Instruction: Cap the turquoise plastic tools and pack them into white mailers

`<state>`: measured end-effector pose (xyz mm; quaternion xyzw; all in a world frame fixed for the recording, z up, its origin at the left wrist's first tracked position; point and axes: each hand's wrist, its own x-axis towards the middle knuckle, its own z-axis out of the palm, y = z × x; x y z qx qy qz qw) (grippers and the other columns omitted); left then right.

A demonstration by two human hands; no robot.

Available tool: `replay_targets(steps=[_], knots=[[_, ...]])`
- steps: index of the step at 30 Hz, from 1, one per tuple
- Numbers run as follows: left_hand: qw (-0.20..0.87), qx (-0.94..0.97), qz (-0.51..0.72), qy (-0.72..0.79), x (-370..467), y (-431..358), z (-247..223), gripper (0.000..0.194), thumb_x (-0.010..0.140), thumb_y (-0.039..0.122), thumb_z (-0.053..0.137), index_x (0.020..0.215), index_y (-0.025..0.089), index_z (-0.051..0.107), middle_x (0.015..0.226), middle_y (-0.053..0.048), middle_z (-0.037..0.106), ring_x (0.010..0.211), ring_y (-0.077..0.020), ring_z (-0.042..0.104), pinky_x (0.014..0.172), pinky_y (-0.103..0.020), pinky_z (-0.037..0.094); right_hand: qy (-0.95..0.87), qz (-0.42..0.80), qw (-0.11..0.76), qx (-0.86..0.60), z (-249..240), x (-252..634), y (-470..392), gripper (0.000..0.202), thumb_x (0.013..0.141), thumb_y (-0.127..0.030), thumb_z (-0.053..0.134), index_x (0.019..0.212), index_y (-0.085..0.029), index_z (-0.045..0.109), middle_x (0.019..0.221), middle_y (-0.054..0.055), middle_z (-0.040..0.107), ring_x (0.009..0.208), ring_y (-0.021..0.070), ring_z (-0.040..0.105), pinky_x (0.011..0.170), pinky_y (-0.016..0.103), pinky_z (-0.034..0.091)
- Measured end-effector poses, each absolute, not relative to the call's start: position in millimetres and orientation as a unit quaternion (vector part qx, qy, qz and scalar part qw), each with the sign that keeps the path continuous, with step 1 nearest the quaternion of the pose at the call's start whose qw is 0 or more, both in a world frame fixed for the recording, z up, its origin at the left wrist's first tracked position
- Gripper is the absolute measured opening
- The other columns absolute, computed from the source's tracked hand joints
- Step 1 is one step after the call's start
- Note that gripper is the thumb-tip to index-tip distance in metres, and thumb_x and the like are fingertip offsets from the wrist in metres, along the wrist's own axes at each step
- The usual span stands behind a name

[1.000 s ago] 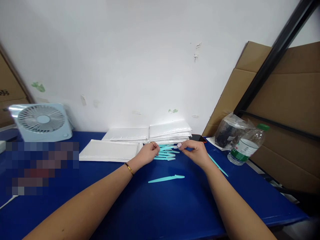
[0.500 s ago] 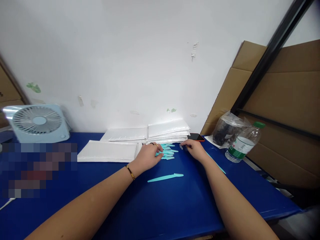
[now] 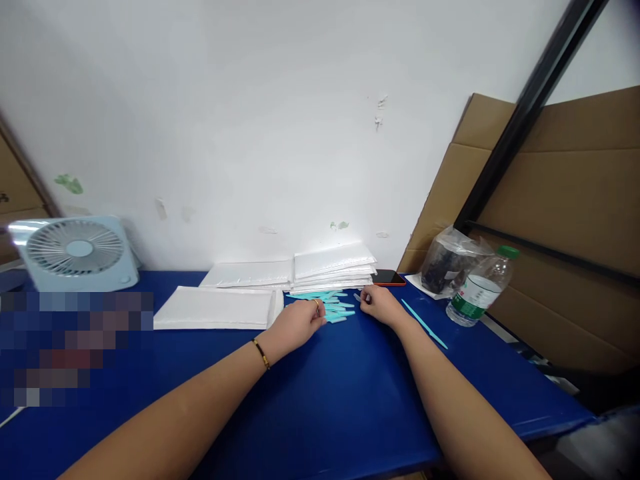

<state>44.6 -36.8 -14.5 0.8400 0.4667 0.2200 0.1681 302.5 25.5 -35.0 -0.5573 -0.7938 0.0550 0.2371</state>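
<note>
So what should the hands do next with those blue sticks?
Probably the right hand should fetch the stray stick. It lies alone beside that arm, while both hands, the left hand too, touch the pile of sticks.

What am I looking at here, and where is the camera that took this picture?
There is no machine: a person works with two bare hands, and the camera sits on that person's head, looking forward and down, so both forearms reach in from below. The left hand, with a ring and a wrist bracelet, rests on a small pile of turquoise plastic sticks on the blue table. The right hand touches the pile's other side; its fingers seem to pinch something small, too tiny to tell. One more loose turquoise stick lies to the right. Behind are stacked white padded envelopes, a phone, a water bottle, a dark bagged item and a small fan.
</note>
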Motion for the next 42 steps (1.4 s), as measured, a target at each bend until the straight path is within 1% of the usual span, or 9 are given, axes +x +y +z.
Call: replay_targets(steps=[3, 5, 7, 21, 27, 30, 34, 38, 42], knots=[[0.154, 0.826, 0.263, 0.474, 39.1, -27.6, -15.4, 0.013, 0.082, 0.027, 0.047, 0.087, 0.021, 0.057, 0.079, -0.002, 0.061, 0.072, -0.0161, 0.055, 0.061, -0.025, 0.037, -0.796, 0.199, 0.277, -0.501, -23.9, 302.0, 15.6, 0.013, 0.077, -0.026, 0.052, 0.080, -0.016, 0.058, 0.069, 0.003, 0.064, 0.059, 0.0127, 0.058, 0.056, 0.022, 0.043], [0.155, 0.819, 0.277, 0.478, 37.4, -23.7, -16.9, 0.013, 0.083, 0.026, 0.046, 0.088, 0.021, 0.056, 0.081, -0.002, 0.060, 0.074, -0.0161, 0.054, 0.063, -0.025, 0.038, -0.778, 0.311, 0.312, -0.447, -15.0, 300.7, 7.7, 0.018, 0.077, -0.031, 0.055, 0.083, -0.015, 0.059, 0.071, 0.003, 0.064, 0.058, 0.0120, 0.058, 0.055, 0.022, 0.044], [0.159, 0.815, 0.286, 0.478, 36.9, -21.7, -18.5, 0.013, 0.083, 0.025, 0.045, 0.089, 0.021, 0.056, 0.081, -0.002, 0.059, 0.075, -0.0159, 0.053, 0.065, -0.025, 0.039, -0.762, 0.360, 0.335, -0.421, -7.6, 298.0, 0.9, 0.021, 0.074, -0.032, 0.060, 0.083, -0.014, 0.061, 0.069, 0.003, 0.064, 0.058, 0.0116, 0.057, 0.055, 0.022, 0.044], [0.175, 0.810, 0.297, 0.475, 36.8, -20.1, -19.4, 0.015, 0.083, 0.027, 0.043, 0.089, 0.020, 0.055, 0.084, -0.002, 0.059, 0.079, -0.0167, 0.054, 0.066, -0.026, 0.039, -0.764, 0.349, 0.340, -0.423, -5.4, 291.8, -4.1, 0.017, 0.071, -0.026, 0.060, 0.080, -0.013, 0.065, 0.063, 0.002, 0.062, 0.054, 0.0107, 0.054, 0.052, 0.022, 0.043], [0.163, 0.829, 0.285, 0.453, 38.5, -21.3, -19.5, 0.016, 0.085, 0.026, 0.041, 0.088, 0.019, 0.055, 0.085, -0.002, 0.060, 0.079, -0.0162, 0.054, 0.071, -0.026, 0.041, -0.773, 0.365, 0.313, -0.414, -13.2, 273.6, -6.0, 0.026, 0.075, -0.036, 0.058, 0.086, -0.013, 0.066, 0.064, 0.003, 0.064, 0.059, 0.0140, 0.059, 0.057, 0.025, 0.047], [0.101, 0.843, 0.244, 0.469, 37.7, -21.5, -19.5, 0.022, 0.084, 0.032, 0.046, 0.099, 0.020, 0.056, 0.099, -0.006, 0.060, 0.095, -0.0197, 0.053, 0.081, -0.030, 0.040, -0.805, 0.283, 0.304, -0.423, -18.5, 269.5, -4.4, 0.033, 0.075, -0.042, 0.059, 0.094, -0.016, 0.066, 0.082, 0.006, 0.067, 0.075, 0.0188, 0.061, 0.066, 0.030, 0.048], [-0.002, 0.858, 0.177, 0.482, 37.3, -19.7, -27.8, 0.066, 0.076, 0.057, 0.052, 0.128, 0.018, 0.041, 0.133, -0.013, 0.042, 0.125, -0.0289, 0.032, 0.101, -0.043, 0.025, -0.844, 0.160, 0.264, -0.438, -30.8, 269.5, 2.6, 0.072, 0.059, -0.051, 0.071, 0.122, -0.020, 0.052, 0.124, 0.012, 0.051, 0.114, 0.0278, 0.045, 0.095, 0.040, 0.037], [-0.029, 0.870, 0.135, 0.473, 39.8, -16.8, -42.9, 0.063, 0.086, 0.057, 0.031, 0.134, 0.016, 0.035, 0.137, -0.013, 0.038, 0.130, -0.0279, 0.026, 0.106, -0.048, 0.014, -0.834, 0.134, 0.215, -0.489, -45.4, 263.8, 12.2, 0.095, 0.058, -0.061, 0.067, 0.136, -0.018, 0.034, 0.139, 0.015, 0.034, 0.127, 0.0306, 0.030, 0.103, 0.044, 0.026], [-0.058, 0.873, 0.140, 0.464, 42.0, -15.2, -50.0, 0.059, 0.088, 0.053, 0.029, 0.135, 0.018, 0.034, 0.139, -0.012, 0.035, 0.131, -0.0264, 0.026, 0.107, -0.048, 0.012, -0.838, 0.124, 0.205, -0.491, -47.8, 256.9, 16.0, 0.096, 0.060, -0.064, 0.063, 0.138, -0.019, 0.029, 0.140, 0.015, 0.034, 0.128, 0.0312, 0.029, 0.103, 0.046, 0.023]])
